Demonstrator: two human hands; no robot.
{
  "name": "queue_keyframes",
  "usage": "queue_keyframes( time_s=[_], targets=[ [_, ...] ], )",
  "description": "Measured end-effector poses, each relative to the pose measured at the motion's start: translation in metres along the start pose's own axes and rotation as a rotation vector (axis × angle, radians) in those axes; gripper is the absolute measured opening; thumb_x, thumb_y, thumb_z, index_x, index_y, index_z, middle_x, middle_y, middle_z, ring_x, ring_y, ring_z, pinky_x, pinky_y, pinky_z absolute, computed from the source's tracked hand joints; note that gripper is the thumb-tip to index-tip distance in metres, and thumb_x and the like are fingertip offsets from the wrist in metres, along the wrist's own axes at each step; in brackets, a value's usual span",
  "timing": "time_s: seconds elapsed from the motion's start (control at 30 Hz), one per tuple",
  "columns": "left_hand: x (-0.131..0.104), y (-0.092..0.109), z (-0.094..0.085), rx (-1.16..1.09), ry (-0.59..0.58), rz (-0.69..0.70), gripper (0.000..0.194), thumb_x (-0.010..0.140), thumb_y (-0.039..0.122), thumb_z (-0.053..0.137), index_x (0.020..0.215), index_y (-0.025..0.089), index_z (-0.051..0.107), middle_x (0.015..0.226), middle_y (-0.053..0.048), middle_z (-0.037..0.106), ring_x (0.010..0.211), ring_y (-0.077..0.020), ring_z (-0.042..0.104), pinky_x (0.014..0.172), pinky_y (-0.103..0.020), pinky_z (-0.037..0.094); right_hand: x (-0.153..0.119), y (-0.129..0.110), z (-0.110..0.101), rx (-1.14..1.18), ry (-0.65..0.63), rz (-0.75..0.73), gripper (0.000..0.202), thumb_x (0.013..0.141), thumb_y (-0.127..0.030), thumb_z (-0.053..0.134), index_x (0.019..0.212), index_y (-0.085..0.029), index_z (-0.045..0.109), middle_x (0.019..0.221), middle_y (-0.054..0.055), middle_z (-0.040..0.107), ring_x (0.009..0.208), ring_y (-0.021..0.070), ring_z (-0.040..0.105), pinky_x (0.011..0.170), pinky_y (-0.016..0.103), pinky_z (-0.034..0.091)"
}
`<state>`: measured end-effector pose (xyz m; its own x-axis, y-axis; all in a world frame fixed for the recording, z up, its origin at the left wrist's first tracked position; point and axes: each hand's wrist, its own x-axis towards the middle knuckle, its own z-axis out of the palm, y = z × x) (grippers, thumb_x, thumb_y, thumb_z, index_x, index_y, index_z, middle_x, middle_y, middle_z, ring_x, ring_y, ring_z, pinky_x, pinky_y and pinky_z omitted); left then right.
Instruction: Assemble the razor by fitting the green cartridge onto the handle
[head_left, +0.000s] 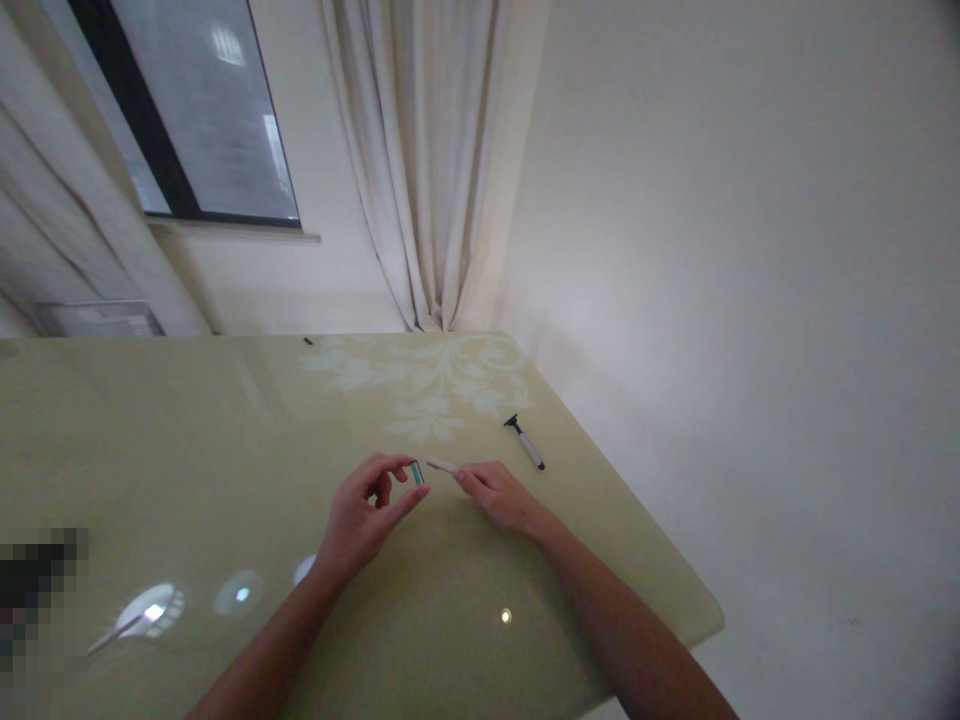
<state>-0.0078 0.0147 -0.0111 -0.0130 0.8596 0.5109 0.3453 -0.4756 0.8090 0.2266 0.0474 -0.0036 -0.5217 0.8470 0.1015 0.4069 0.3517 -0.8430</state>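
My left hand (364,510) pinches a small razor cartridge (418,473) between thumb and fingertip, its green and dark face showing. My right hand (495,492) is closed around a pale toothbrush (442,466), whose head points left, close to the cartridge. Whether the bristles touch the cartridge I cannot tell. Beyond my right hand, a razor (527,446) with a grey and black handle lies on the table, its black head pointing away from me.
The glossy yellow-green table (225,430) has a white floral pattern near its far corner. A tiny black piece (307,341) lies by the far edge. At lower left are a thin pale stick (114,635) and a blurred-out dark shape (37,575). A wall (712,300) runs along the right side.
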Motion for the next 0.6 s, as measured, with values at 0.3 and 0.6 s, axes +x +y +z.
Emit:
queue_keyframes(
  time_s=[0.3, 0.6],
  targets=[
    [0.009, -0.016, 0.002, 0.022, 0.015, -0.023, 0.031, 0.08, 0.041, 0.082, 0.104, 0.023, 0.075, 0.08, 0.002, 0.064, 0.054, -0.0082, 0.043, 0.051, -0.021, 0.039, 0.007, 0.003, 0.006, -0.065, 0.017, -0.034, 0.051, 0.106, -0.055, 0.039, 0.068, -0.02, 0.041, 0.065, -0.004, 0.038, 0.063, 0.0121, 0.036, 0.06, 0.028, 0.023],
    [0.014, -0.018, 0.005, -0.017, 0.046, -0.051, 0.038, 0.076, 0.05, 0.082, 0.101, 0.022, 0.077, 0.077, 0.001, 0.066, 0.053, -0.0086, 0.041, 0.049, -0.022, 0.037, 0.014, 0.006, 0.017, -0.302, 0.121, -0.022, 0.052, 0.109, -0.048, 0.034, 0.077, -0.017, 0.062, 0.067, -0.001, 0.054, 0.065, 0.0141, 0.047, 0.062, 0.027, 0.026]
  ],
)
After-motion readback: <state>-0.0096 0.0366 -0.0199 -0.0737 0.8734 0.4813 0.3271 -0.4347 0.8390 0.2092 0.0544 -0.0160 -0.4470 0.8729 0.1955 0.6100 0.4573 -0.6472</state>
